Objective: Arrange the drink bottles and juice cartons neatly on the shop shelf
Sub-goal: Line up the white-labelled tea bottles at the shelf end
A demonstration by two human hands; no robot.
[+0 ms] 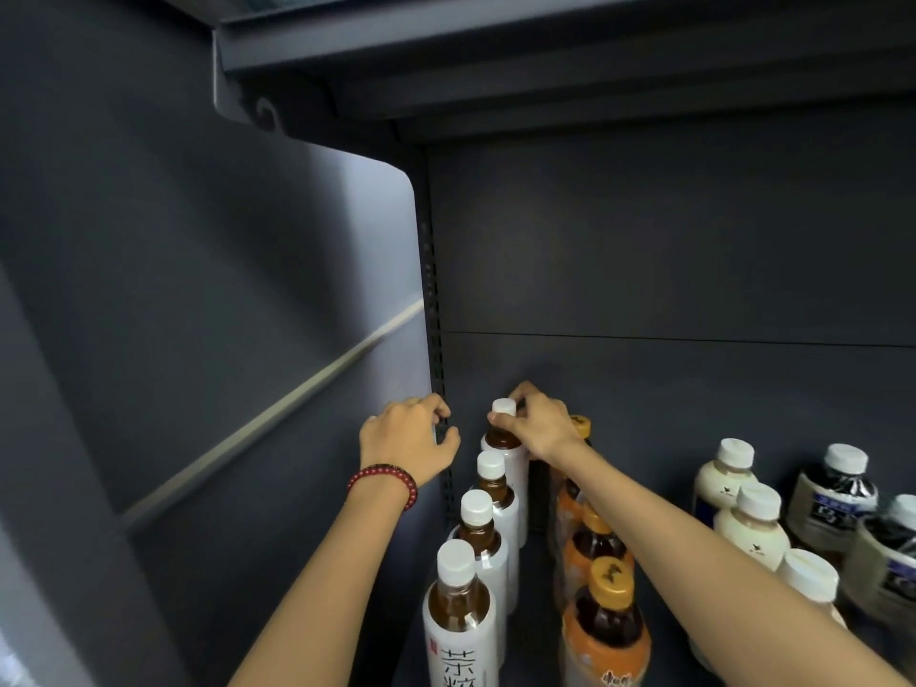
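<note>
A row of several white-capped tea bottles with white labels runs front to back along the left of the shelf. My right hand grips the neck of the rearmost white-capped tea bottle, fingers around its cap. My left hand, with a red bead bracelet at the wrist, rests with curled fingers against the perforated shelf upright and holds no bottle. To the right stands a row of orange-capped tea bottles, partly hidden under my right forearm.
Cream-coloured milk drink bottles and dark-labelled bottles stand at the right. The dark side panel closes the left, the back wall lies behind, and an upper shelf hangs overhead.
</note>
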